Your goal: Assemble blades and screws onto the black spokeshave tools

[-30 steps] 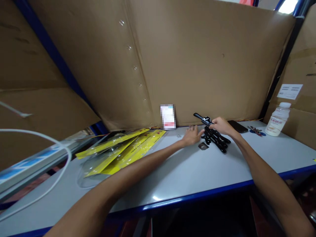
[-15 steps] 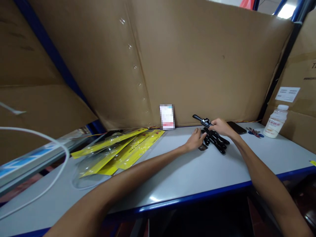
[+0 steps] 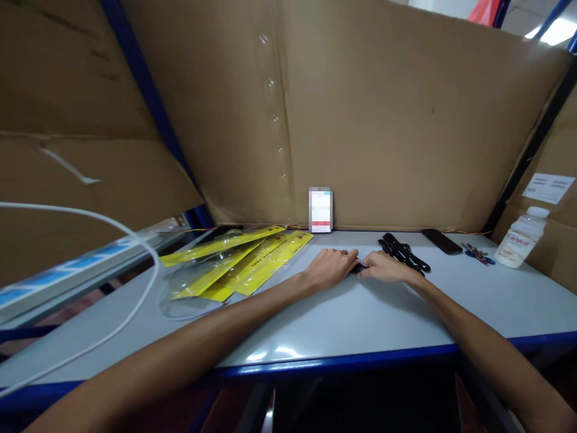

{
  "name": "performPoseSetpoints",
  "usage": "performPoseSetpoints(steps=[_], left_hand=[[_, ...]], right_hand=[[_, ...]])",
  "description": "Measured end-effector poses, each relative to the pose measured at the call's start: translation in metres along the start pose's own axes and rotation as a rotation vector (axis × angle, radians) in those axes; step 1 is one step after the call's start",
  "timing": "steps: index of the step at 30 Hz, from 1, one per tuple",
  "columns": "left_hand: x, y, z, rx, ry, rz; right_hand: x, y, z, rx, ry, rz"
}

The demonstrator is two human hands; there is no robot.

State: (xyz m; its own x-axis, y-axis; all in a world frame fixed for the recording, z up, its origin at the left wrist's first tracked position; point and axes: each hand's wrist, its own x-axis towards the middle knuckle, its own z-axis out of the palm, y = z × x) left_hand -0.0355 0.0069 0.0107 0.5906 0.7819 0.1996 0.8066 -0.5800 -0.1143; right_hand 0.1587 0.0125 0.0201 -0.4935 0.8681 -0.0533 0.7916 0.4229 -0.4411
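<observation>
My left hand (image 3: 332,267) and my right hand (image 3: 386,267) meet over the middle of the table. Between their fingertips shows a small part of a slim black item (image 3: 357,268); my fingers hide most of it, so its kind is unclear. Both hands are closed on it, low over the tabletop. Just behind and right of my right hand lies a small pile of glossy black, elongated items (image 3: 403,251), partly covered by that hand.
Yellow-and-clear plastic packages (image 3: 265,258) lie fanned out on the left of the table (image 3: 315,328). A phone (image 3: 321,210) leans on the cardboard wall (image 3: 360,120). Rightward are a dark phone-like slab (image 3: 442,242), keys (image 3: 478,255) and a bottle (image 3: 520,240). A white cable (image 3: 153,264) loops left.
My right hand has carried a black item from over the pile leftward and down to my left hand. My left hand has left the pile. The view has swung left.
</observation>
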Motion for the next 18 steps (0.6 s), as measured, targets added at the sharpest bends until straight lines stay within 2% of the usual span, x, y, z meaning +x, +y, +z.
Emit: performPoseSetpoints(steps=[4,7,12,18], left_hand=[[-0.002,-0.006,0.001,0.049,-0.025,0.033],[-0.004,-0.009,0.002,-0.004,-0.026,0.039],[0.003,-0.001,-0.001,-0.235,-0.01,-0.232],[0.008,-0.006,0.006,-0.3,0.05,-0.297]], right_hand=[[-0.004,-0.011,0.005,-0.049,-0.046,-0.03],[-0.005,-0.013,0.003,-0.071,-0.067,-0.048],[-0.007,-0.018,0.007,-0.231,-0.008,-0.044],[-0.009,-0.026,0.009,-0.378,-0.014,-0.031]])
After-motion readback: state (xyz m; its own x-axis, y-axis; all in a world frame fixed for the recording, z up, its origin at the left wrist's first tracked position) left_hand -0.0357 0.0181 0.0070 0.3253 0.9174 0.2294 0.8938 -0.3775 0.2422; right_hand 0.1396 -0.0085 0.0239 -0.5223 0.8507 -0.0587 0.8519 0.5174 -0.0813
